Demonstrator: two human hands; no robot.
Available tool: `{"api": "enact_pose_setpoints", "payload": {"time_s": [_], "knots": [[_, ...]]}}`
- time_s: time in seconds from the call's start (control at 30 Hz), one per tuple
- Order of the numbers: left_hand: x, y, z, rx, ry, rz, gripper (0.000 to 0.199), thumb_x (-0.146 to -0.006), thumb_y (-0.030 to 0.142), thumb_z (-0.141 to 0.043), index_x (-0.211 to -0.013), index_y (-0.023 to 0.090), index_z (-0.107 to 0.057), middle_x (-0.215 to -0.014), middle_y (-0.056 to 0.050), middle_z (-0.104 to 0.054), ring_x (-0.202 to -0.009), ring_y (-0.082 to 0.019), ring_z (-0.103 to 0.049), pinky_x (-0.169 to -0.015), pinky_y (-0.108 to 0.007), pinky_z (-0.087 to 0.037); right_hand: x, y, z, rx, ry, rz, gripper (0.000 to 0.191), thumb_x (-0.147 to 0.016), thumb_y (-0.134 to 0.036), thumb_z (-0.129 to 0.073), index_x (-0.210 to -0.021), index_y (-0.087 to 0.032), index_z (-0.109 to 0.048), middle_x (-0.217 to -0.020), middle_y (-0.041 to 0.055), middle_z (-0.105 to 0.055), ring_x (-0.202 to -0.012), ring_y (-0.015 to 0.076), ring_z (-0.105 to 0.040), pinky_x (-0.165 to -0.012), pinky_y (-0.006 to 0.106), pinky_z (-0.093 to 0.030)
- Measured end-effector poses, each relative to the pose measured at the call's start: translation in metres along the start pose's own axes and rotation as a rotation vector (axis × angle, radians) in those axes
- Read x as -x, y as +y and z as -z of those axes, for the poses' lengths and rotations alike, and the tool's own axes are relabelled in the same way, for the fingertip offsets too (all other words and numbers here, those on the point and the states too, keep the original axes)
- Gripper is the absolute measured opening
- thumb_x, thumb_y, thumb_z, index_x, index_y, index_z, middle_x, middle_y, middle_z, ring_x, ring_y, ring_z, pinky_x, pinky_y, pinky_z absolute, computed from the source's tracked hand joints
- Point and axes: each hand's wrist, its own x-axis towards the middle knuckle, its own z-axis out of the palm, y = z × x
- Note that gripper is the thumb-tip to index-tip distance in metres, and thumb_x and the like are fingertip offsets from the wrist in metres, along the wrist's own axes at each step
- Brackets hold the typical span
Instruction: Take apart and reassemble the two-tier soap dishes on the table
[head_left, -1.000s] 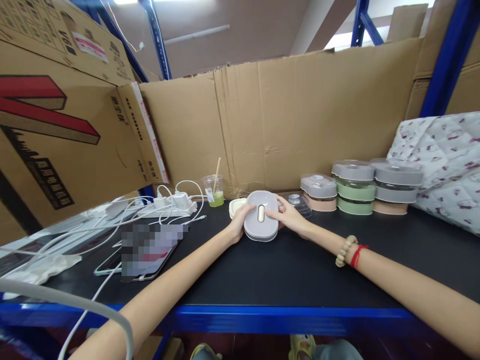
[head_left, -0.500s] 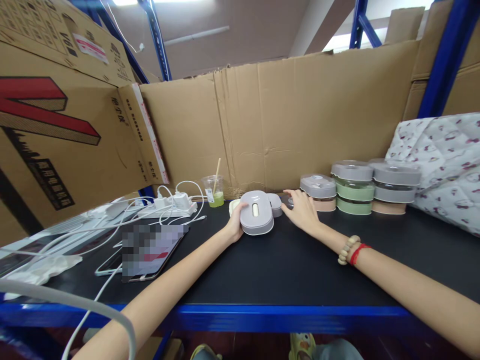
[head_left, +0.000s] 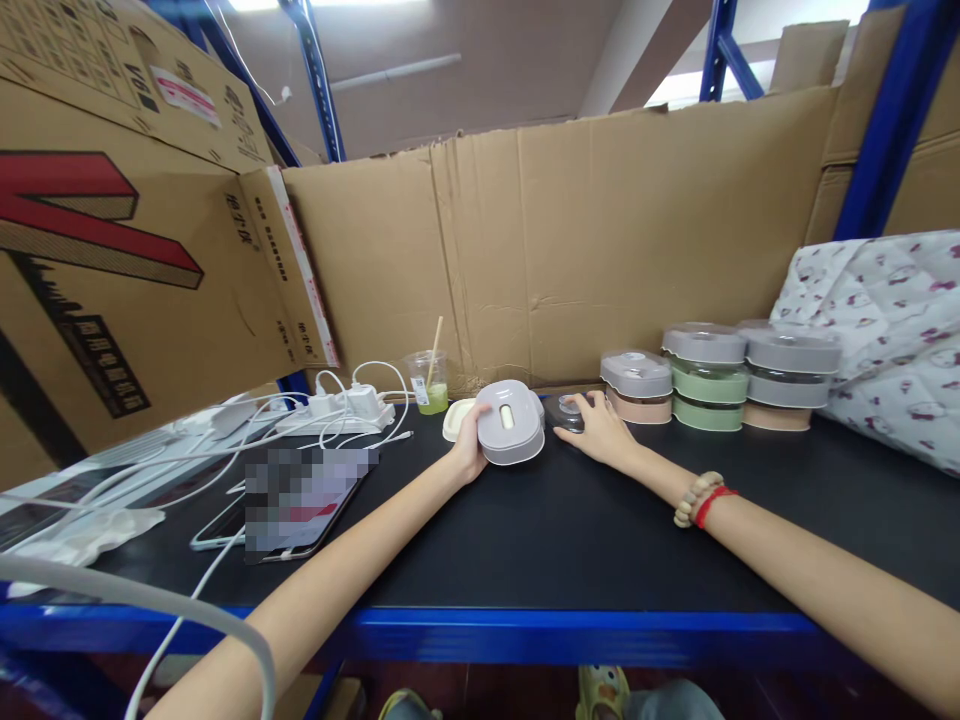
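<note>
My left hand (head_left: 470, 446) is closed on the left side of a grey rounded plastic box (head_left: 512, 448), its top facing me with a small oval slot in the middle. A cream-coloured shallow piece (head_left: 456, 420) lies just behind that hand. Right of the grey box, a dark see-through lid-like piece (head_left: 570, 412) rests on the table near the cardboard. My right hand (head_left: 600, 432) is over this clear piece, thumb and fingers apart around it. Whether the fingertips touch it cannot be made out.
Stacked grey, green and peach boxes (head_left: 709, 378) stand at the right, before a patterned white cloth bag (head_left: 885, 340). A cup of green drink (head_left: 431, 398), a power strip (head_left: 337, 418), white cables and a tablet (head_left: 315, 500) are on the left. Cardboard (head_left: 555, 260) walls the back.
My right hand has lowered and moved slightly left onto the clear piece. The grey box in my left hand has shifted slightly left and tilted, showing more of the cream piece.
</note>
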Motion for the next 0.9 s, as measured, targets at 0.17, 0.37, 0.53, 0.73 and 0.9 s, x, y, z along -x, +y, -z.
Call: {"api": "enact_pose_setpoints", "payload": {"time_s": [0.17, 0.37, 0.53, 0.73, 0.9], "knots": [[-0.003, 0.000, 0.001, -0.009, -0.040, 0.060, 0.028, -0.077, 0.020, -0.056, -0.103, 0.012, -0.059, -0.079, -0.007, -0.066, -0.071, -0.020, -0.064, -0.070, -0.031, -0.053, 0.000, 0.000, -0.001, -0.046, 0.022, -0.016, 0.046, -0.082, -0.039, -0.053, -0.126, -0.026, -0.050, -0.128, 0.0122, -0.042, -0.108, 0.0309, -0.052, -0.091, 0.044, -0.040], [0.013, 0.005, -0.010, -0.039, -0.088, 0.116, 0.027, -0.091, 0.021, -0.042, -0.109, 0.010, -0.059, -0.085, -0.009, -0.066, -0.077, -0.020, -0.064, -0.075, -0.030, -0.052, -0.001, -0.001, 0.000, -0.279, 0.328, 0.131, 0.046, -0.082, -0.043, -0.049, -0.126, -0.027, -0.050, -0.129, 0.0098, -0.042, -0.112, 0.0282, -0.049, -0.094, 0.045, -0.038], [0.015, 0.003, -0.012, -0.037, -0.152, 0.079, 0.031, -0.094, 0.031, -0.041, -0.118, 0.016, -0.054, -0.096, -0.008, -0.065, -0.085, -0.018, -0.063, -0.082, -0.029, -0.050, 0.008, -0.015, -0.001, -0.419, 0.228, 0.275, 0.047, -0.081, -0.048, -0.047, -0.125, -0.029, -0.050, -0.130, 0.0075, -0.042, -0.113, 0.0248, -0.049, -0.095, 0.044, -0.039], [0.014, 0.002, -0.012, -0.069, -0.194, 0.082, 0.041, -0.096, 0.039, -0.031, -0.128, 0.017, -0.045, -0.101, -0.010, -0.064, -0.088, -0.018, -0.063, -0.085, -0.030, -0.048, 0.016, -0.028, -0.002, -0.420, 0.132, 0.355, 0.049, -0.079, -0.043, -0.054, -0.125, -0.027, -0.051, -0.131, 0.0078, -0.040, -0.116, 0.0230, -0.047, -0.096, 0.040, -0.040], [0.014, 0.002, -0.012, -0.083, -0.211, 0.087, 0.048, -0.094, 0.044, -0.035, -0.134, 0.017, -0.036, -0.103, -0.011, -0.063, -0.088, -0.019, -0.063, -0.083, -0.030, -0.048, 0.017, -0.027, -0.001, -0.412, 0.099, 0.374, 0.047, -0.078, -0.042, -0.056, -0.124, -0.029, -0.053, -0.130, 0.0070, -0.040, -0.113, 0.0232, -0.050, -0.092, 0.039, -0.044]]}}
